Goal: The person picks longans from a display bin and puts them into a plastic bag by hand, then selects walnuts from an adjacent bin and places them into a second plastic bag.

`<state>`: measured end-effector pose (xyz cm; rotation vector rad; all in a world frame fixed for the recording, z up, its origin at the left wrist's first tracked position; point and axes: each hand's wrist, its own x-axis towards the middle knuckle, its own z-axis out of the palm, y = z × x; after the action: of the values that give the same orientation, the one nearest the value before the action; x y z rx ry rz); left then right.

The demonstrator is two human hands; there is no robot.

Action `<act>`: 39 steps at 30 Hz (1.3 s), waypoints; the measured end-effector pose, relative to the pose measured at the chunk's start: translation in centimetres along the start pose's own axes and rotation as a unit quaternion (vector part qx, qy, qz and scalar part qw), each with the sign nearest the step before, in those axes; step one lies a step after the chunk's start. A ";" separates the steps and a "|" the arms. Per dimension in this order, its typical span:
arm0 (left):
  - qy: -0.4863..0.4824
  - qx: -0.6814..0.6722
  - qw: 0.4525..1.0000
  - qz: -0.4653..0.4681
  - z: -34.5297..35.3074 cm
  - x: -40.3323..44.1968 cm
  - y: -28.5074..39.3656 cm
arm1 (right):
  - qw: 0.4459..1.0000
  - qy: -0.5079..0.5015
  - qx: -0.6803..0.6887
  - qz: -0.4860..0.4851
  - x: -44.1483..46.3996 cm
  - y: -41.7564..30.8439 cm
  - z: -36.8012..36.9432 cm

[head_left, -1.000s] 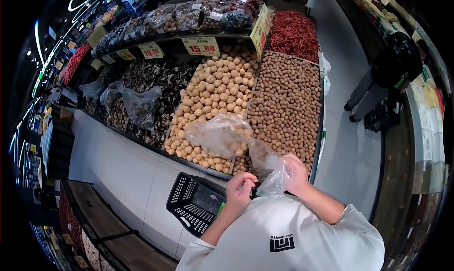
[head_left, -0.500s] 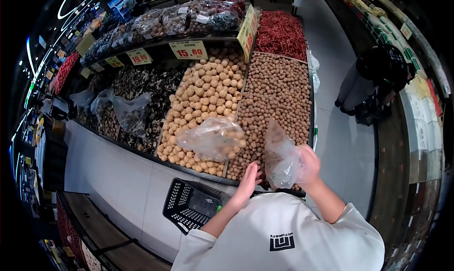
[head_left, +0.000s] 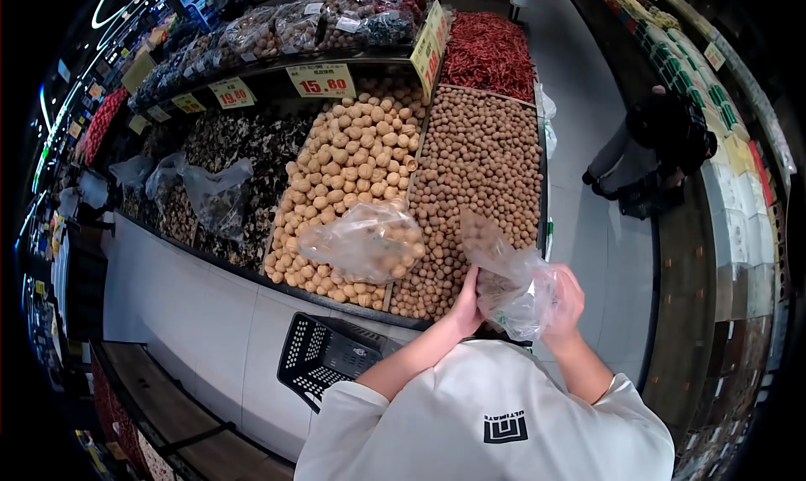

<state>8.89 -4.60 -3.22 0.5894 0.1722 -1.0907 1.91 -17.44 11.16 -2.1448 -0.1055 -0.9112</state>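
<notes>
Both my hands are at a clear plastic bag over the front edge of a bin of small round brown dried fruit, which look like longans. My right hand grips the bag's right side, its fingers curled into the film. Against the left side rests my left hand, fingers pressed to the plastic and partly hidden by it. I cannot make out clearly whether anything is inside the bag. Left of the brown fruit, another clear plastic bag lies on a heap of walnuts.
A black shopping basket stands on the floor at my left. Dark dried fungus and red dried chilies fill neighbouring bins. Price signs hang below a shelf of packed goods. Across the right aisle, a person bends over.
My left hand has moved right, from open beside the bag to contact with its left side. My right hand still grips the bag. The whole view has shifted slightly.
</notes>
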 end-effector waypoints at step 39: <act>0.660 0.642 0.387 0.041 -22.7 -27.2 -17.8 | 0.865 -0.458 0.164 -0.120 -9.4 4.3 19.6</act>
<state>-15.85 22.84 -17.42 2.8524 0.6700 -0.0995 7.71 -4.78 -6.05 -2.0748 -0.9448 0.0909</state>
